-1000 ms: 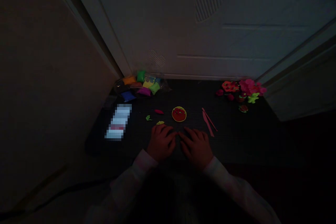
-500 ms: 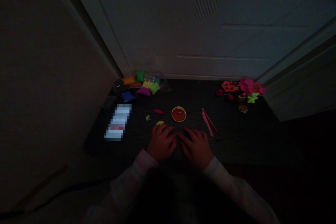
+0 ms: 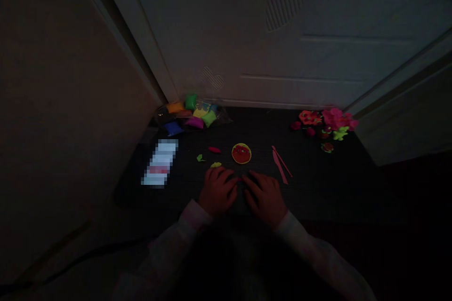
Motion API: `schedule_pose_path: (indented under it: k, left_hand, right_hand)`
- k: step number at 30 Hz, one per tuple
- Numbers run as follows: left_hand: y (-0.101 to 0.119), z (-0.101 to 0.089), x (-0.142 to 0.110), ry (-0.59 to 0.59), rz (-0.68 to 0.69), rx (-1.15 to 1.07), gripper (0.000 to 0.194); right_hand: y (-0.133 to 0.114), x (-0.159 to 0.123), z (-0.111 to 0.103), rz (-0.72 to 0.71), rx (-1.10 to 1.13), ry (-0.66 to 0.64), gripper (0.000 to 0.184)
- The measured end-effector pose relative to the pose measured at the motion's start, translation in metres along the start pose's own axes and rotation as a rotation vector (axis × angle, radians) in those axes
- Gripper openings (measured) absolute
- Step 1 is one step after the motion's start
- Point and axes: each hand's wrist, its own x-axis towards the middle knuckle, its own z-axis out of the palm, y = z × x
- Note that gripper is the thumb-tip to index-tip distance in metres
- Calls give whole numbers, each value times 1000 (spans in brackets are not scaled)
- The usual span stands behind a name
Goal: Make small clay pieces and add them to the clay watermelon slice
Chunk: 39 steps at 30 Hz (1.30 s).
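My left hand [image 3: 218, 191] and my right hand [image 3: 267, 197] rest palm down near the table's front edge, fingers bent and fingertips almost meeting. Between the tips of the index fingers is a tiny reddish piece of clay [image 3: 240, 178], dim and partly hidden. Just beyond them lies a round clay disc [image 3: 241, 156], red-brown with a yellow rim and red and green bits on top. A yellow clay piece [image 3: 215, 165] touches or nearly touches my left fingers. Farther back are a red clay roll [image 3: 214, 150] and a green leaf-like piece [image 3: 200, 158].
Pink modelling tools [image 3: 280, 165] lie right of my right hand. Bags of coloured clay [image 3: 195, 115] sit at the back left, above a blurred bright phone-like screen [image 3: 159, 162]. Pink clay flowers [image 3: 337, 118] and small shapes cluster at the back right. A white door panel [image 3: 226, 33] stands behind the dark table [image 3: 318, 188].
My fingertips have parted slightly, and the reddish piece shows between them. The whole view has shifted a little; the other things lie as before.
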Motion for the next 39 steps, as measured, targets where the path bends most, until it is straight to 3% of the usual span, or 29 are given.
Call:
schedule_pose_path:
  k: [12, 22, 39]
  left_hand:
    - [0, 0, 0, -33, 38, 2, 23]
    - [1, -2, 1, -32, 39, 11, 26]
    - [2, -4, 3, -95, -2, 2, 32]
  right_hand:
    - [-2, 1, 1, -30, -50, -14, 28]
    - [8, -2, 5, 57, 178, 143, 27]
    - [10, -2, 6, 95, 233, 172, 26]
